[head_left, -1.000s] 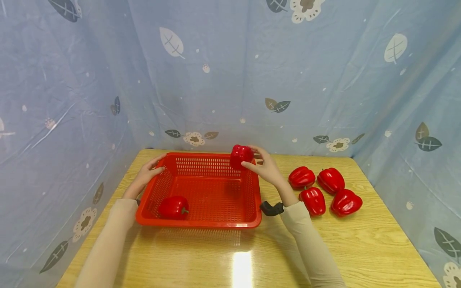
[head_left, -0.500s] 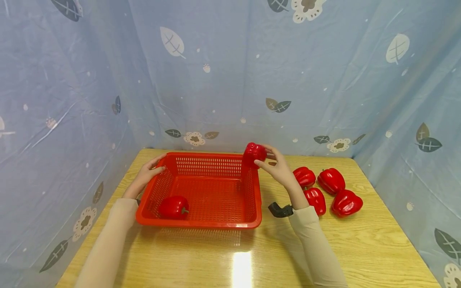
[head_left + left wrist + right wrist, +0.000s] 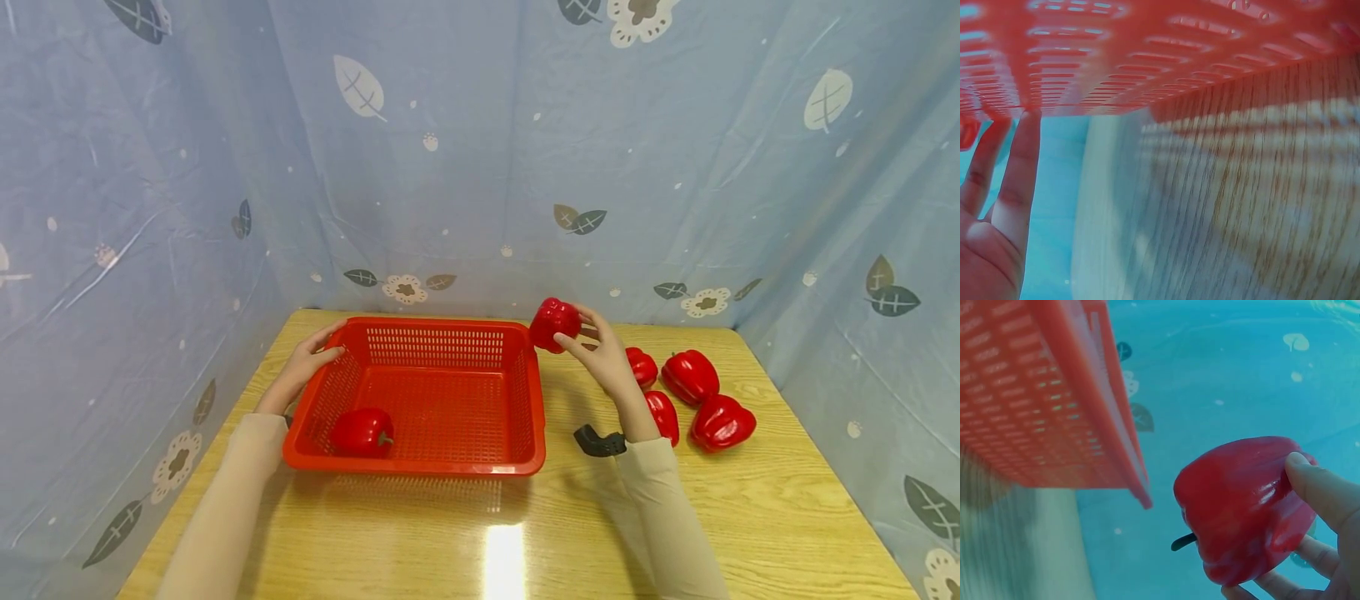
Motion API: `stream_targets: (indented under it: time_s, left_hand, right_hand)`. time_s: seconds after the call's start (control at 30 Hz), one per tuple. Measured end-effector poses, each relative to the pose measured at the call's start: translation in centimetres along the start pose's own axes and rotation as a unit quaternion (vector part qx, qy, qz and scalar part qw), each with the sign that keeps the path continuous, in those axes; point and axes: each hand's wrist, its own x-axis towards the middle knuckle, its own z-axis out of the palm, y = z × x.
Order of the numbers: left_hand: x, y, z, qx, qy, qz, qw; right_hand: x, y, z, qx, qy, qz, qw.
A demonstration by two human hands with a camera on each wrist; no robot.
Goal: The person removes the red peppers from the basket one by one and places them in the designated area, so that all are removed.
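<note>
In the head view, my right hand [image 3: 603, 358] holds a red bell pepper [image 3: 555, 325] just off the far right corner of the red plastic basket [image 3: 412, 467], above the table. The right wrist view shows the thumb on one side of this bell pepper [image 3: 1241, 506] and fingers beneath, its dark stem pointing toward the basket. At the far left corner, my left hand [image 3: 300, 371] grips the basket rim, thumb over the edge. Its fingers [image 3: 1016, 169] reach the outer wall in the left wrist view. Inside the basket, near the front left, lies another bell pepper [image 3: 362, 432].
Several more red bell peppers [image 3: 690, 377] lie grouped on the wooden table [image 3: 750, 517] at the right, two partly hidden by my right forearm. A blue leaf-patterned curtain [image 3: 465, 167] surrounds the table at the back and sides.
My right hand has carried its bell pepper rightward, from over the basket's far right corner to outside the rim. The left hand, the basket and the pepper inside have stayed put.
</note>
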Motion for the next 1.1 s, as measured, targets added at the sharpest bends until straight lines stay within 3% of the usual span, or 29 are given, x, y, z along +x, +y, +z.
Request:
stream_targets:
  time_s: [0.5, 0.83, 0.97, 1.1]
  left_hand:
    - [-0.2, 0.0, 0.1, -0.031, -0.002, 0.011, 0.9994]
    - [-0.2, 0.3, 0.2, -0.001, -0.001, 0.006, 1.0]
    - [-0.8, 1.5, 0.5, -0.017, -0.009, -0.004, 0.9998]
    - [-0.8, 1.4, 0.5, -0.028, -0.01, -0.01, 0.9995]
  right_hand:
    - [-0.9, 2.6, -0.8, -0.027, 0.013, 0.049, 0.9983]
    - [-1.4, 4.1, -0.3, -0.046, 0.023, 0.043, 0.9977]
    - [-1.5, 4.5, -0.2, -0.055, 0.019, 0.054, 0.9968]
    - [-1.8, 5.1, 0.0, -0.058, 0.016, 0.057, 0.9966]
